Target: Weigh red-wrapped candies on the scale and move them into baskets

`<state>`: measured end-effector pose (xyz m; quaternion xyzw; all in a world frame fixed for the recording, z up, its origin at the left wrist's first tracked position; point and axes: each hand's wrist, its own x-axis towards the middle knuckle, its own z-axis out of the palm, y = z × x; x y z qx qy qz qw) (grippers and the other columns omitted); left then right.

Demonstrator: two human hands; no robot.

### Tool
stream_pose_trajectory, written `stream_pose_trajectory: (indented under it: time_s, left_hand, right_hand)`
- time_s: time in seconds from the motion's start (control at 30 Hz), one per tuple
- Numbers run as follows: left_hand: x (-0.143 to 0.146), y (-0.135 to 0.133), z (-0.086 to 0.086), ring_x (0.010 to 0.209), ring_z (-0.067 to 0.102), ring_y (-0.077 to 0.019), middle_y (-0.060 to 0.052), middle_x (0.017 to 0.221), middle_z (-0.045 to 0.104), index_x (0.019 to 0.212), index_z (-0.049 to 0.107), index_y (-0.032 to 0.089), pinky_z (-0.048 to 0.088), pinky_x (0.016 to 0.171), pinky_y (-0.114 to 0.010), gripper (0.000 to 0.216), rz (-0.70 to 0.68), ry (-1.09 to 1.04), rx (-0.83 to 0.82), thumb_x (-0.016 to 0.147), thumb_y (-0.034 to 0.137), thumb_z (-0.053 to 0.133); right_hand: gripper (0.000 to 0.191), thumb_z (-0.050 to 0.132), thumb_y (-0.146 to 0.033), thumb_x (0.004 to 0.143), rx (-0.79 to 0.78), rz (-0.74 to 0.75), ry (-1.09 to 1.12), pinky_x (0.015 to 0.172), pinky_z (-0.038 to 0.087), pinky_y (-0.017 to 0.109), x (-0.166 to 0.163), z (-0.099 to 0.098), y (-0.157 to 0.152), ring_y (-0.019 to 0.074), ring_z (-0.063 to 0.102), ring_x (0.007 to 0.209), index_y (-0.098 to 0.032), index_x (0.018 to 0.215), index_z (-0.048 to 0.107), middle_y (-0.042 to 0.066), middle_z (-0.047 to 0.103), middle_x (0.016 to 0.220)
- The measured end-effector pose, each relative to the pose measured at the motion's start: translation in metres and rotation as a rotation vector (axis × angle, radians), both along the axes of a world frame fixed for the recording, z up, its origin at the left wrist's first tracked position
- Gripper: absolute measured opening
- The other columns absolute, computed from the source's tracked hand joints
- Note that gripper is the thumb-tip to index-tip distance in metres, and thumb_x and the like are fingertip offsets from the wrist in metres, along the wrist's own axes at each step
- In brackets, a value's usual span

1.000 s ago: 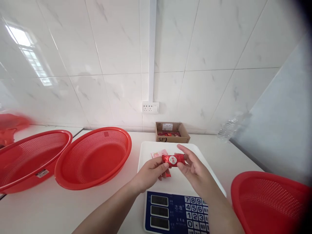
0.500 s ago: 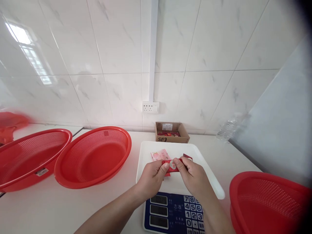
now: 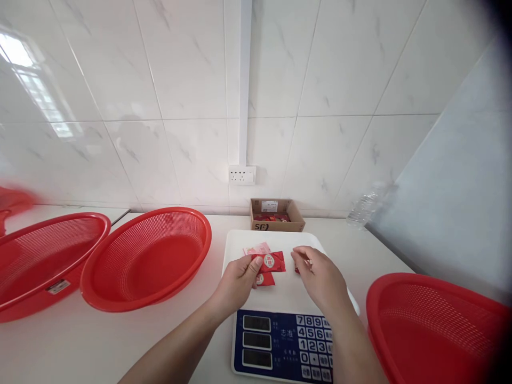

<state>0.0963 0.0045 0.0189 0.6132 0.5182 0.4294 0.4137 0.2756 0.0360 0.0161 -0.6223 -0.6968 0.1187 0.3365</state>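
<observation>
My left hand (image 3: pixel 240 274) is closed on one end of a small red sachet (image 3: pixel 276 261) with a round white label, pinched under the thumb. Just below it shows another red sachet (image 3: pixel 267 279), partly covered; whether the hand also touches it I cannot tell. Behind them a pink packet (image 3: pixel 257 248) lies on the white tray (image 3: pixel 286 298) of a digital scale. To the right, my right hand (image 3: pixel 320 274) hovers over the tray with fingers curved and slightly apart. A dark red packet (image 3: pixel 297 268) is mostly hidden by those fingers.
The scale's blue keypad panel (image 3: pixel 285 341) faces me. Behind the tray stands a cardboard box (image 3: pixel 296 216) with red packets inside. Red perforated baskets (image 3: pixel 146 261) sit at left, another basket (image 3: pixel 432 325) at right. A clear plastic bottle (image 3: pixel 362 207) stands by the wall.
My right hand has let go of the red sachet and moved away to the right. The left hand keeps hold of the sachet, now by one end. The view has shifted slightly.
</observation>
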Motion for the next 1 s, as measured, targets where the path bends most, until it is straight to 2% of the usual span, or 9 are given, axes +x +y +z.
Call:
stream_pose_trajectory:
  time_s: [0.1,0.2,0.3,0.43,0.57,0.67,0.77,0.83,1.0]
  left_hand:
    - [-0.004,0.002,-0.001,0.053,0.037,-0.0106,0.004,0.054,0.042,0.058,0.040,0.019,0.028,0.050,-0.023,0.041,-0.011,0.126,0.008,0.084,0.050,0.036]
    - [-0.003,0.000,-0.005,0.054,0.035,-0.0106,0.004,0.056,0.042,0.055,0.041,0.018,0.024,0.049,-0.022,0.038,-0.066,0.310,0.075,0.083,0.044,0.042]
    - [0.002,-0.004,-0.008,0.054,0.037,-0.0110,0.003,0.058,0.046,0.055,0.045,0.018,0.023,0.049,-0.023,0.037,-0.107,0.430,0.131,0.084,0.041,0.042]
    - [0.006,-0.005,-0.008,0.058,0.045,-0.0135,0.000,0.066,0.055,0.061,0.052,0.019,0.026,0.051,-0.024,0.032,-0.087,0.553,0.149,0.085,0.039,0.041]
    - [0.005,-0.004,-0.008,0.067,0.052,-0.0180,-0.003,0.078,0.061,0.076,0.058,0.020,0.031,0.054,-0.026,0.021,-0.021,0.665,0.129,0.082,0.037,0.048]
    - [0.005,-0.004,-0.007,0.077,0.054,-0.0206,-0.005,0.089,0.061,0.095,0.057,0.021,0.038,0.063,-0.029,0.022,0.013,0.617,0.171,0.082,0.036,0.050]
    - [0.008,-0.006,-0.004,0.087,0.054,-0.0196,-0.005,0.097,0.059,0.110,0.051,0.022,0.041,0.074,-0.031,0.030,-0.058,0.423,0.247,0.084,0.037,0.049]
    - [0.010,-0.008,-0.001,0.090,0.053,-0.0185,-0.006,0.100,0.058,0.116,0.044,0.021,0.042,0.076,-0.031,0.040,-0.089,0.276,0.284,0.082,0.039,0.053]
    - [0.008,-0.010,0.005,0.085,0.053,-0.0174,-0.006,0.095,0.057,0.108,0.044,0.019,0.043,0.072,-0.030,0.040,-0.019,0.102,0.253,0.078,0.042,0.058]
  right_hand:
    - [0.035,0.046,-0.034,0.081,-0.038,0.041,-0.117,0.083,0.043,0.037,0.008,-0.013,0.009,0.0256,0.052,0.108,-0.021,0.112,0.056,0.008,0.059,0.118]
    - [0.043,0.048,-0.027,0.079,-0.145,0.090,-0.217,0.090,0.041,0.040,0.010,-0.022,0.012,0.0272,0.047,0.115,-0.017,0.120,0.053,0.010,0.053,0.127]
    - [0.043,0.049,-0.020,0.077,-0.184,0.086,-0.274,0.088,0.042,0.039,0.008,-0.024,0.013,0.0268,0.050,0.112,-0.018,0.120,0.054,0.009,0.057,0.123]
    - [0.039,0.049,-0.018,0.077,-0.139,0.091,-0.298,0.084,0.044,0.035,0.008,-0.022,0.015,0.0254,0.057,0.102,-0.018,0.115,0.058,0.007,0.065,0.110]
    - [0.028,0.045,-0.025,0.082,-0.151,0.048,-0.182,0.079,0.046,0.035,0.007,-0.013,0.012,0.0248,0.062,0.094,-0.018,0.101,0.063,0.009,0.068,0.103]
    - [0.029,0.042,-0.034,0.084,-0.129,0.057,0.083,0.077,0.048,0.034,0.001,-0.002,0.003,0.0223,0.064,0.088,-0.020,0.096,0.065,0.007,0.069,0.099]
    - [0.034,0.042,-0.043,0.084,-0.132,0.193,0.338,0.079,0.049,0.033,-0.012,0.009,-0.012,0.0208,0.065,0.087,-0.021,0.100,0.064,0.005,0.070,0.098]
    - [0.041,0.042,-0.047,0.084,-0.143,0.297,0.445,0.085,0.048,0.036,-0.021,0.014,-0.022,0.0215,0.062,0.097,-0.022,0.111,0.061,0.006,0.066,0.110]
    - [0.047,0.040,-0.051,0.085,-0.199,0.418,0.539,0.102,0.035,0.042,-0.028,0.020,-0.033,0.0227,0.045,0.121,-0.024,0.121,0.055,0.005,0.053,0.129]
